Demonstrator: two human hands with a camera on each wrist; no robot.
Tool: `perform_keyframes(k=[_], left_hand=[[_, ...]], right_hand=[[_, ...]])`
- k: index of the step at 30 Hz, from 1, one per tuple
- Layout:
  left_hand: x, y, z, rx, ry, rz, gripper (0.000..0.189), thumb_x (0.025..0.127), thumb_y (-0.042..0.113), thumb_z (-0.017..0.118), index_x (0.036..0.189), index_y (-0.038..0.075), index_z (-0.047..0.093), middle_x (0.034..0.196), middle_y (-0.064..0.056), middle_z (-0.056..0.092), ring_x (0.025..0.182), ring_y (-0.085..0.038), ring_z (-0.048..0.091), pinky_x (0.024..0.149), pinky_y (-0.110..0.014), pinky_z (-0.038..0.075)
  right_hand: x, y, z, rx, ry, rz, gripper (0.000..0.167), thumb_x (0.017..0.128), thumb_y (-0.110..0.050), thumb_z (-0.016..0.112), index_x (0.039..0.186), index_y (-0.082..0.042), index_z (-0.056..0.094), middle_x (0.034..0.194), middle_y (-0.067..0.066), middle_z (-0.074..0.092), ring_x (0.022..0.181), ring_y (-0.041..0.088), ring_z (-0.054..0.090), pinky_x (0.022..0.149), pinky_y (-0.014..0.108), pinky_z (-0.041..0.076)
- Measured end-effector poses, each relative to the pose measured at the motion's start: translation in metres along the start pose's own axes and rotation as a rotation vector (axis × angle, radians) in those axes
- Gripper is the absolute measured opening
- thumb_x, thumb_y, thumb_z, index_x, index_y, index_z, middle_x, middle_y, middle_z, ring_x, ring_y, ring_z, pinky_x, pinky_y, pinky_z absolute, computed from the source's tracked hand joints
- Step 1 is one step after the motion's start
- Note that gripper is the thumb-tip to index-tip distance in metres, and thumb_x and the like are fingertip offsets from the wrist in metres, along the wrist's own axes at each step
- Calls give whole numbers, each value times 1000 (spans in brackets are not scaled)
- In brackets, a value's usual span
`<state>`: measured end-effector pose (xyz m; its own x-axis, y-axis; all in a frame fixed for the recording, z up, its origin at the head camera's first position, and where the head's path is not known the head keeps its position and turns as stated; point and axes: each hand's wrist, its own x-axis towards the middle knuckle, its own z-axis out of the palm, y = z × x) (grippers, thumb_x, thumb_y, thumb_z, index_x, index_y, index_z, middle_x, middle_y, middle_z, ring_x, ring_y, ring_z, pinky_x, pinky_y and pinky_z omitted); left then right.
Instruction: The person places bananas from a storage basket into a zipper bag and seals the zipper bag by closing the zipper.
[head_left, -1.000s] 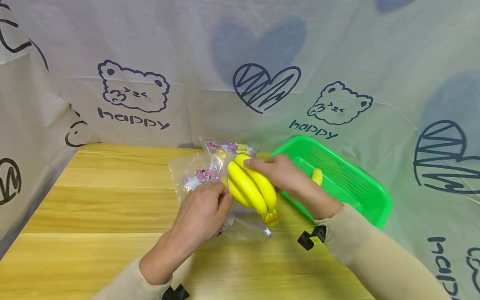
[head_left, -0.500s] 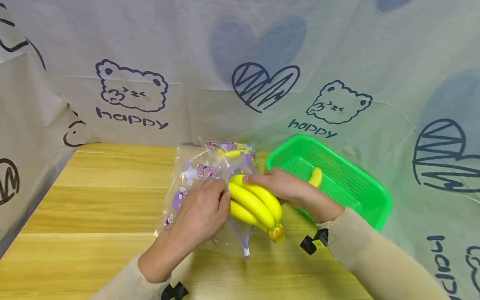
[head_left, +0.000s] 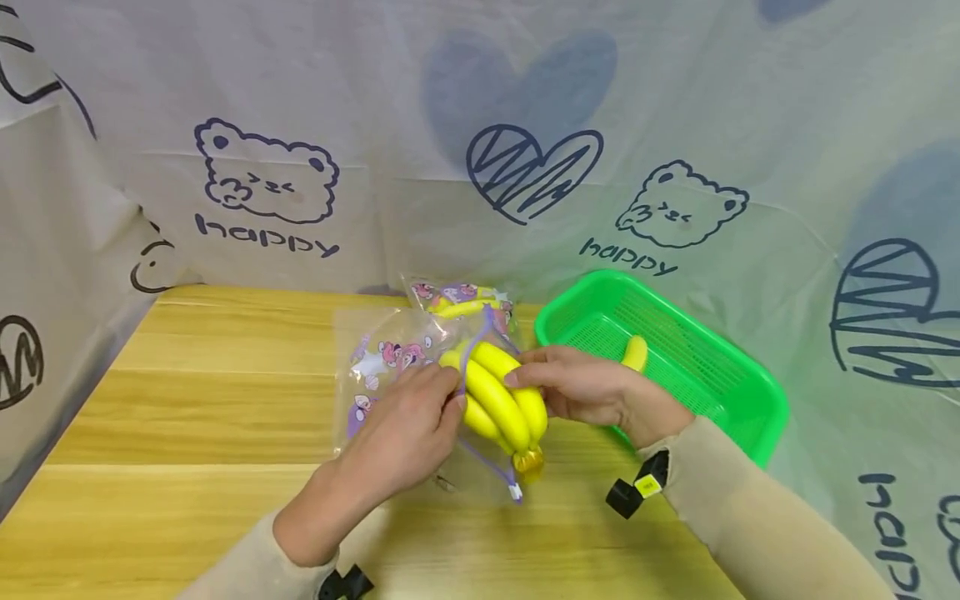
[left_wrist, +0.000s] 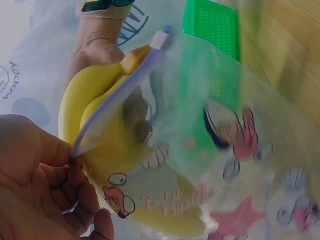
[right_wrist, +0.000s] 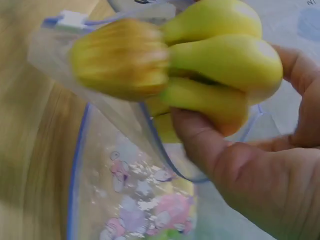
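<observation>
A bunch of yellow bananas [head_left: 497,400] lies partly inside the mouth of a clear zip bag [head_left: 378,354] with cartoon prints. Its brownish stem end [right_wrist: 120,59] sticks out past the purple zip edge. My right hand [head_left: 581,383] grips the bunch from the right side, thumb on one side and fingers on the other. With thumb and fingertips my left hand [head_left: 401,425] pinches the bag's rim, seen closely in the left wrist view. A white slider [left_wrist: 160,40] sits at one end of the zip. Through the film the tips of the bananas show.
Behind the bag lies a second printed zip bag [head_left: 457,293] with something yellow inside. A green plastic basket [head_left: 720,350] stands at the right, holding a single banana [head_left: 635,354]. The wooden table [head_left: 187,400] backs onto a printed cloth [head_left: 405,108].
The banana bunch first moved down and right, then back left into the bag's mouth. My right hand shifted its hold lower on the bunch. My left hand stays at the bag's rim.
</observation>
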<state>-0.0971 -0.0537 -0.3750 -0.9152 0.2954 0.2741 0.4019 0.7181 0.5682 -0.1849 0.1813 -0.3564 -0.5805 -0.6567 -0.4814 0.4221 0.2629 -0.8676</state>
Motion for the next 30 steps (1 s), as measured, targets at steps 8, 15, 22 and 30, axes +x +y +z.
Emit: perform_keyframes(k=[8, 15, 22, 30], left_hand=[[1, 2, -1, -12, 9, 7, 24, 103, 13, 60, 81, 16, 52, 70, 4, 44, 71, -16, 43, 71, -31, 37], [-1, 4, -4, -92, -33, -96, 21, 104, 17, 60, 83, 15, 57, 73, 1, 49, 72, -17, 46, 64, -30, 40], [0, 5, -8, -64, 27, -104, 17, 104, 17, 58, 88, 13, 60, 75, 1, 51, 71, -17, 47, 61, -30, 41], [-1, 2, -12, -57, -18, -96, 19, 104, 16, 55, 85, 15, 56, 75, 0, 50, 69, -16, 46, 61, -29, 41]], right_hand=[[15, 19, 23, 220, 213, -80, 51, 110, -42, 53, 133, 4, 54, 102, 8, 72, 85, 17, 74, 75, 30, 64], [25, 27, 41, 306, 230, -118, 53, 111, -36, 52, 146, 3, 42, 116, 13, 68, 98, 19, 73, 88, 35, 63], [16, 31, 36, 121, 20, -35, 79, 103, -17, 61, 165, -2, 15, 132, 19, 63, 105, 21, 71, 93, 36, 60], [14, 34, 36, 61, -3, -99, 58, 105, -21, 56, 153, 7, 40, 120, 13, 65, 98, 19, 68, 81, 29, 60]])
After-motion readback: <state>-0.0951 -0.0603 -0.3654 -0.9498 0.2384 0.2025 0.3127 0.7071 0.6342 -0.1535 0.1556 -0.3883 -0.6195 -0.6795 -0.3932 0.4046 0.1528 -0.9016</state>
